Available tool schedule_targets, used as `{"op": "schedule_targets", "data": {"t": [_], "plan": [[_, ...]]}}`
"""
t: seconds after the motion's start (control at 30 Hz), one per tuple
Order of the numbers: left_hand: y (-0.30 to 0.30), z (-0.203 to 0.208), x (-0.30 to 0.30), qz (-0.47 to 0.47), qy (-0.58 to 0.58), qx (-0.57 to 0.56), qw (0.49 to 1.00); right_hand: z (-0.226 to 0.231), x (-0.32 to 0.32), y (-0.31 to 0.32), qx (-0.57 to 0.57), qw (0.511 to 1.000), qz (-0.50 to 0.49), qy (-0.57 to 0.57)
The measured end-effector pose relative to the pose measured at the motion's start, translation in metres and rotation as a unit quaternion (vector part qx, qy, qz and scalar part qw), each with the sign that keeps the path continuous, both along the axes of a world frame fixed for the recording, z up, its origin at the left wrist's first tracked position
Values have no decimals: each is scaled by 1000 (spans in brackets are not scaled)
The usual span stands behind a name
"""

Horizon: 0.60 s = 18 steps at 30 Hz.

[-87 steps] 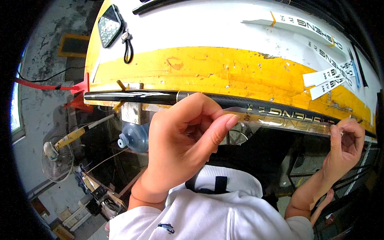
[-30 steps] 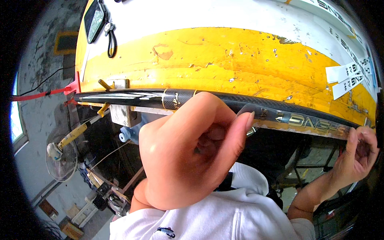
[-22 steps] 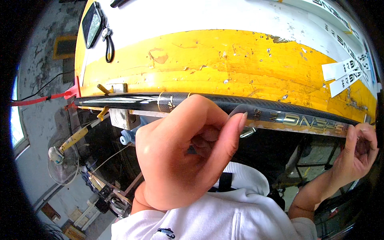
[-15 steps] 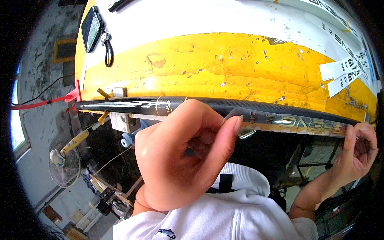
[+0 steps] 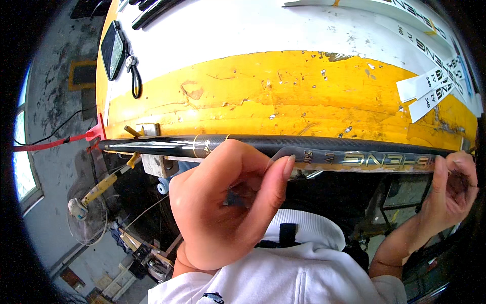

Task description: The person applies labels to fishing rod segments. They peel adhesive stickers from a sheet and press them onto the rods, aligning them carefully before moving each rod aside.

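A long black rod [image 5: 167,144] with a woven-looking surface and thin gold rings runs across the view along the table's near edge. In front of it stretches a clear decal strip [image 5: 379,161] with gold lettering, overlapping the rod's lower side; whether it touches along its length I cannot tell. My left hand [image 5: 223,207] is closed, thumb and forefinger pinching the strip's left end, which curls a little. Far to the right, my right hand [image 5: 453,190] is closed too, pinching the strip's other end between thumb and fingers.
The table [image 5: 263,81] has a worn yellow and white top. A phone [image 5: 113,50] with a wrist strap lies at its far left, near black rods [image 5: 154,12]. Printed white strips [image 5: 430,91] lie at right. Yellow pegs [image 5: 132,133] flank the rod; a fan [image 5: 86,215] stands left.
The view has shifted, so table and rod sit lower in it. My left hand has moved slightly left with the strip's end, and the strip now overlaps the rod more.
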<state>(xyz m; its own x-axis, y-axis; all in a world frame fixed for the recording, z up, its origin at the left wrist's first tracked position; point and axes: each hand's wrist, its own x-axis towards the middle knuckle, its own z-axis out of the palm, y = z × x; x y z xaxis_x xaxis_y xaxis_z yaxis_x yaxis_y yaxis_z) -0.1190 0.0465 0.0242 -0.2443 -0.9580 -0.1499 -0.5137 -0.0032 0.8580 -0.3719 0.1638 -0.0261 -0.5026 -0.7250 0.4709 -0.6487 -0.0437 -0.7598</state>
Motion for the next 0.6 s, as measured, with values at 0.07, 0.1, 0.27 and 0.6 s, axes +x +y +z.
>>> {"op": "schedule_targets", "data": {"t": [0.07, 0.1, 0.27, 0.6], "plan": [[1, -1, 0, 5, -1, -9, 1000, 0, -2, 1, 1, 1000, 20, -2], [1, -2, -1, 8, 10, -12, 1000, 0, -3, 2, 2, 1000, 31, -4], [1, -2, -2, 14, -1, -12, 1000, -2, -13, -2, -80, 991, 104, -37], [1, 1, -3, 20, 15, 2, 1000, -5, -8, -1, -66, 996, 62, -26]]}}
